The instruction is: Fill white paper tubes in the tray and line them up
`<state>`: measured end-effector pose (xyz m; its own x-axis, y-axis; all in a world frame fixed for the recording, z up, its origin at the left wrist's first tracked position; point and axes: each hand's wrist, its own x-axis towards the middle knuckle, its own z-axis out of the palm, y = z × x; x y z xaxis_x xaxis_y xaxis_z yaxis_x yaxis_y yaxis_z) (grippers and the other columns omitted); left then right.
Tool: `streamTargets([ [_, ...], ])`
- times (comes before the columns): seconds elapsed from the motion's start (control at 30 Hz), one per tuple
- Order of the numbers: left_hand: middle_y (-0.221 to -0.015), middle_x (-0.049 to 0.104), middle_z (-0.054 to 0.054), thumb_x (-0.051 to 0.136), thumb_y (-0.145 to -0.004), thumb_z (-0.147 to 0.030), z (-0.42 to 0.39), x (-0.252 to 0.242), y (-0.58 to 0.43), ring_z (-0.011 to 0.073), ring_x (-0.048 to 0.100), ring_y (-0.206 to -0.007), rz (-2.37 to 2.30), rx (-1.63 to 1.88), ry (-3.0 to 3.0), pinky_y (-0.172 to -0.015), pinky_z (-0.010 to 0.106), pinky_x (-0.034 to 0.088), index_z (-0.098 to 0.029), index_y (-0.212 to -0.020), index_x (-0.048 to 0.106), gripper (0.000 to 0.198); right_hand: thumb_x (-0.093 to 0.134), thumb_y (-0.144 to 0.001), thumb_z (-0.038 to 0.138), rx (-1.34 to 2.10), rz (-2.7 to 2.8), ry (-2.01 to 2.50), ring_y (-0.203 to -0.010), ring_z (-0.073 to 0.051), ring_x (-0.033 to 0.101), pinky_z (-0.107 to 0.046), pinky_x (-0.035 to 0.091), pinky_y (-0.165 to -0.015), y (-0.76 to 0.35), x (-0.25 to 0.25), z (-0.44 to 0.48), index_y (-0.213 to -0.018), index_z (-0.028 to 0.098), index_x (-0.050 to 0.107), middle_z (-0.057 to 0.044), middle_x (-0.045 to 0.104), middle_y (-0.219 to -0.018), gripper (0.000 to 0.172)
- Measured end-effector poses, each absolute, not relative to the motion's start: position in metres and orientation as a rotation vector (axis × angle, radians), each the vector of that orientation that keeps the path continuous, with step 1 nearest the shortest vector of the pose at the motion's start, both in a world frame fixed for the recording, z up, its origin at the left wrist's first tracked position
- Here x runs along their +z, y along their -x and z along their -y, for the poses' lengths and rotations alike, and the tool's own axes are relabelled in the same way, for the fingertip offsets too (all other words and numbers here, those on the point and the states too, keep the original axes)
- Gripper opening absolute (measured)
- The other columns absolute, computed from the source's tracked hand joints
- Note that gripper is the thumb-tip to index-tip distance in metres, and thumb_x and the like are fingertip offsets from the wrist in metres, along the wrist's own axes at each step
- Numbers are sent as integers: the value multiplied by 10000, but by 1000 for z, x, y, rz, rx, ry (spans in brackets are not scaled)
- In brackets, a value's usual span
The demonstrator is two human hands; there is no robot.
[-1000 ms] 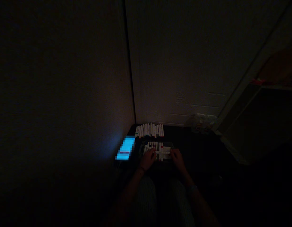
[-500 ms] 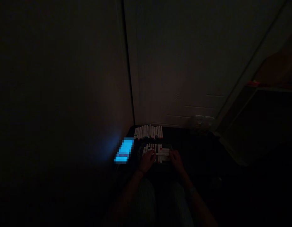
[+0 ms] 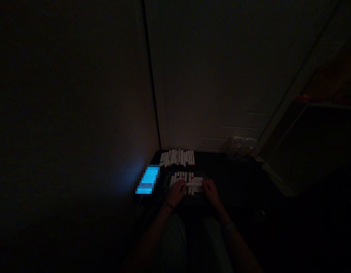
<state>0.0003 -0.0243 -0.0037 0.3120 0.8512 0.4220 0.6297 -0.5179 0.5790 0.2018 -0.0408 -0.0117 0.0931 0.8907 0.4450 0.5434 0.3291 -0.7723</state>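
A white marker (image 3: 194, 184) lies level between my two hands, one end in each. My left hand (image 3: 177, 192) is closed on its left end, and my right hand (image 3: 211, 190) pinches the right end. Under them is a clear case (image 3: 204, 175) holding a row of white markers (image 3: 189, 178), some with coloured bands. A flat white piece (image 3: 198, 179) shows at the row's right side; what it is I cannot make out. My fingers hide part of the case's front.
Behind the case, another row of white markers (image 3: 177, 157) lies on the dark table (image 3: 234, 182). A glowing, blurred screen (image 3: 148, 179) lies at the left by the wall. Clear containers (image 3: 242, 148) stand at the back right. My knees (image 3: 173, 239) are below the table's front edge.
The view has shifted very slightly. Both hands keep hold of the marker in nearly the same place.
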Motion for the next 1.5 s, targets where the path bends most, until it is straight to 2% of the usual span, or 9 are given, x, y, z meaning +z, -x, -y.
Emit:
streamTargets([
  [0.37, -999, 569, 68, 328, -865, -268, 21, -14, 1, 162, 512, -953, -1387, 1034, -2328, -871, 320, 395, -183, -992, 523, 248, 346, -850, 434, 428, 1577, 1324, -748, -162, 478, -276, 382, -708, -203, -18, 36, -716, 200, 575, -36, 561, -736, 354],
  [0.77, -944, 575, 55, 314, -869, -266, 24, -8, 2, 152, 526, -908, -1379, 1001, -2323, -843, 303, 405, -186, -959, 523, 241, 315, -866, 422, 416, 1628, 1317, -808, -178, 480, -307, 379, -760, -202, -15, 39, -789, 202, 592, -51, 578, -785, 362],
  [0.93, -924, 574, 51, 304, -871, -270, 25, -6, 1, 149, 529, -895, -1391, 992, -2323, -829, 297, 412, -187, -951, 523, 247, 303, -869, 431, 399, 1658, 1314, -797, -173, 484, -297, 378, -745, -201, -15, 39, -780, 197, 605, -52, 585, -777, 392],
  [1.33, -894, 582, 50, 309, -871, -267, 26, -8, 1, 149, 534, -865, -1388, 1011, -2346, -811, 301, 417, -183, -924, 533, 245, 311, -878, 382, 368, 1679, 1318, -794, -166, 477, -295, 369, -752, -204, -19, 38, -783, 190, 584, -48, 578, -788, 347],
  [1.5, -910, 578, 52, 300, -874, -265, 26, -8, 1, 149, 531, -879, -1391, 1001, -2343, -817, 299, 414, -179, -940, 525, 250, 318, -874, 386, 359, 1679, 1324, -760, -164, 472, -291, 370, -730, -203, -17, 38, -729, 186, 585, -45, 575, -737, 363],
])
